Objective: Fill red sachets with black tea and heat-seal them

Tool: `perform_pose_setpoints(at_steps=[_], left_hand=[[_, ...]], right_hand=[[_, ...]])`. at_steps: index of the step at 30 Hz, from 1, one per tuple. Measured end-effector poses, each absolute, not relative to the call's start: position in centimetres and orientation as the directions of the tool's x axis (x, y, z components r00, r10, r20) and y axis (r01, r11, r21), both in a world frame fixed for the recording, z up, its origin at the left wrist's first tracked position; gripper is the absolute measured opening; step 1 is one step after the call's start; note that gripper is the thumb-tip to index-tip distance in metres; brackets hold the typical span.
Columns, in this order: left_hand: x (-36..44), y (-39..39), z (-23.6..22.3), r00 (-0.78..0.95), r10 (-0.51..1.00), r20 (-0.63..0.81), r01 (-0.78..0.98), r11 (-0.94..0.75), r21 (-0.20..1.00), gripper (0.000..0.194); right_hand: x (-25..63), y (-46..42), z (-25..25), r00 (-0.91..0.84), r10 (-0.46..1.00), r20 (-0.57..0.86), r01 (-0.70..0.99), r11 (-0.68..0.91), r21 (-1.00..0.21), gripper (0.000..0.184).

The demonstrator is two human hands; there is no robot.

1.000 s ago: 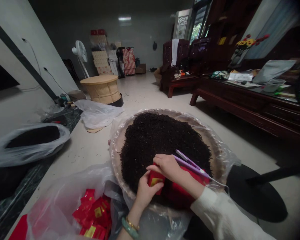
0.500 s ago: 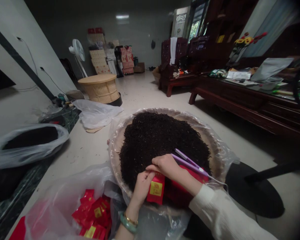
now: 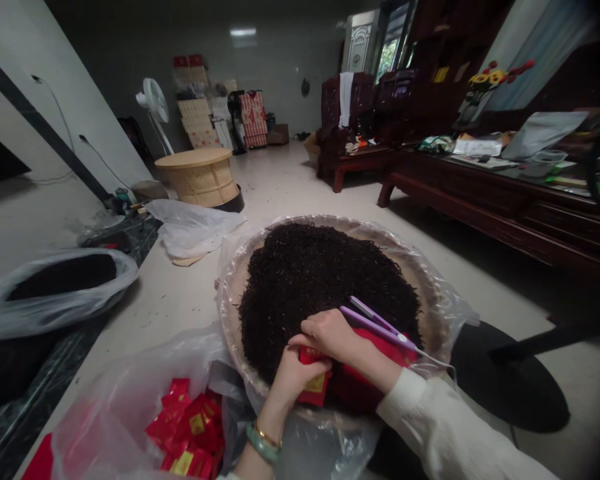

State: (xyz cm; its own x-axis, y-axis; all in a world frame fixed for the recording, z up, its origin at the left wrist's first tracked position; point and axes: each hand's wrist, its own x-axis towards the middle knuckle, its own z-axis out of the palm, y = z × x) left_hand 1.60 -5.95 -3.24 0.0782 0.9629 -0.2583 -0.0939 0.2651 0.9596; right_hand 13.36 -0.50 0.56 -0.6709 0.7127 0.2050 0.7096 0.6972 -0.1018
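A small red packet [image 3: 314, 393] with a gold label is upright at the near edge of a round basket [image 3: 234, 267] lined with clear plastic. My left hand [image 3: 296, 373] is closed on the packet, its thumb across the front. At the packet's top edge, my right hand [image 3: 327, 333] pinches with its fingertips. Behind my hands lies a heap of dark, twisted loose tea leaves [image 3: 325, 267]. A purple hair straightener [image 3: 380, 327] with a white cord rests on more red packets [image 3: 365, 380], partly hidden under my right forearm.
A clear plastic bag [image 3: 130, 380] holding several red packets [image 3: 195, 427] stands at lower left. Another bag [image 3: 125, 267] of dark leaves is farther left. A black round stand base [image 3: 510, 380] is on the right, below a dark wooden table [image 3: 480, 213].
My left thumb has moved right across the packet's front and now covers part of the gold label. My right hand stays at the top edge, slightly shifted left.
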Motion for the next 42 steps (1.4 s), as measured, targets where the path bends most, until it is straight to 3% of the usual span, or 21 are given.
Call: perform_pose_setpoints(at_steps=[4, 8, 11, 13, 16, 22, 27, 31, 34, 37, 42], left_hand=[[1.5, -5.9, -3.1, 0.089, 0.958, -0.274, -0.053, 0.279, 0.959, 0.023], [1.3, -6.1, -2.7, 0.144, 0.918, -0.37, -0.115, 0.387, 0.915, 0.03], [1.0, -6.1, -2.5, 0.118, 0.917, -0.382, -0.202, 0.399, 0.894, 0.041], [0.9, -6.1, -2.4, 0.098, 0.914, -0.393, -0.254, 0.404, 0.878, 0.048], [0.9, -6.1, -2.4, 0.076, 0.91, -0.409, -0.334, 0.409, 0.849, 0.056], [1.1, -6.7, -2.2, 0.166, 0.913, -0.373, -0.403, 0.408, 0.819, 0.059], [1.3, -6.9, -2.1, 0.137, 0.938, -0.319, -0.335, 0.347, 0.876, 0.055], [1.3, -6.8, -2.3, 0.15, 0.934, -0.324, -0.282, 0.354, 0.892, 0.053], [1.4, -6.6, -2.3, 0.155, 0.926, -0.343, -0.296, 0.375, 0.879, 0.055], [1.8, -6.6, -2.1, 0.171, 0.926, -0.336, -0.315, 0.374, 0.872, 0.053], [2.0, -6.8, -1.8, 0.18, 0.949, -0.257, -0.27, 0.299, 0.915, 0.042]], right_hand=[[13.8, -0.2, 0.9, -0.618, 0.744, 0.253, 0.724, 0.665, -0.184, 0.054], [16.7, 0.7, 2.4, -0.361, 0.896, 0.258, 0.874, 0.422, -0.242, 0.043], [20.3, 0.9, 1.7, -0.204, 0.959, 0.197, 0.956, 0.238, -0.17, 0.03], [22.5, 0.6, 0.3, -0.14, 0.986, 0.094, 0.987, 0.147, -0.069, 0.038], [24.7, -0.1, -1.9, -0.161, 0.987, -0.003, 0.987, 0.161, -0.027, 0.042], [25.5, 0.1, -3.4, -0.13, 0.991, -0.043, 0.964, 0.116, -0.241, 0.033], [25.9, 1.0, -3.6, -0.063, 0.992, -0.106, 0.91, 0.013, -0.415, 0.033], [26.4, 0.2, -1.6, -0.104, 0.995, -0.007, 0.78, 0.077, -0.622, 0.039], [25.8, -1.3, 1.7, -0.263, 0.965, 0.016, 0.619, 0.181, -0.764, 0.045], [24.0, -2.7, 4.6, -0.442, 0.897, 0.023, 0.587, 0.309, -0.748, 0.044], [20.7, -3.6, 5.9, -0.529, 0.848, 0.038, 0.623, 0.418, -0.661, 0.039]])
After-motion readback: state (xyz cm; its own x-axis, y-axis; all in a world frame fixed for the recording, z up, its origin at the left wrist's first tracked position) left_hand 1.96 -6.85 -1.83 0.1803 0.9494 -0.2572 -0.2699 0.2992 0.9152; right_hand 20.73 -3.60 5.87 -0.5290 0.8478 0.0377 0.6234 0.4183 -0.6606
